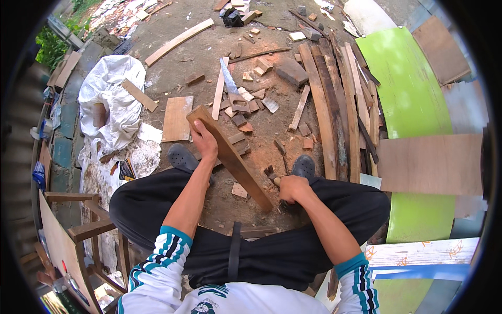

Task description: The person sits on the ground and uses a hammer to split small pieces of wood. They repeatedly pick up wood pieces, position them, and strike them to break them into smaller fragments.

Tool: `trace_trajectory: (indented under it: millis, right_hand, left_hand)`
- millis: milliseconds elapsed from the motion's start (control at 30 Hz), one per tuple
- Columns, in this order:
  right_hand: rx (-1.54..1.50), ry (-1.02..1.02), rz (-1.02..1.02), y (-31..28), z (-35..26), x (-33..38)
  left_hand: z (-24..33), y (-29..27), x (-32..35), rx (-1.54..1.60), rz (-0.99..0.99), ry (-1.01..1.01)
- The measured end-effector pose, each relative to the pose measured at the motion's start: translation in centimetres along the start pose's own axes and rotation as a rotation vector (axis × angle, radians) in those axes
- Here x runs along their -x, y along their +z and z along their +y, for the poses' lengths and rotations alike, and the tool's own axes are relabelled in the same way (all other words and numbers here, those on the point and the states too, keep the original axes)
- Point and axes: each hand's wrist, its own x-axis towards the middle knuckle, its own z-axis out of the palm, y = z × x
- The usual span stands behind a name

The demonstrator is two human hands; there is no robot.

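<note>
The ground is bare packed earth [209, 63] dusted reddish with sawdust and strewn with small wood offcuts [251, 99]; a stack of long dark planks [334, 104] lies to the right, beside a curved bright green panel [402, 83] and a flat brown plywood sheet [431, 165]; a crumpled white sack [112, 89] lies to the left, with a wooden stool frame [89, 230] nearer the person; the person sits with knees spread, in black trousers and dark clogs [180, 157]; the left hand [204, 140] is clenched around the upper part of a long brown rectangular wooden board [230, 157], which slants from upper left down to the ground between the feet; the right hand [293, 188] is closed in a fist around a wooden tool handle [275, 181], just beside the board's lower end; the tool's working end is too hidden to identify.
</note>
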Motion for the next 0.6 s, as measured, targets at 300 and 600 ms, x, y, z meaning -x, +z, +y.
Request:
trace_trajectory:
  millis: [300, 600]
  right_hand:
    - [0.017, 0.026, 0.09, -0.4, 2.3, -7.0]
    - [-0.309, -0.467, 0.369, -5.3, -0.4, -1.9]
  left_hand:
    - [9.5, -5.5, -6.2, 0.096, -0.09, 0.055]
    - [16.1, -5.4, -5.7, 0.235, -0.162, -0.073]
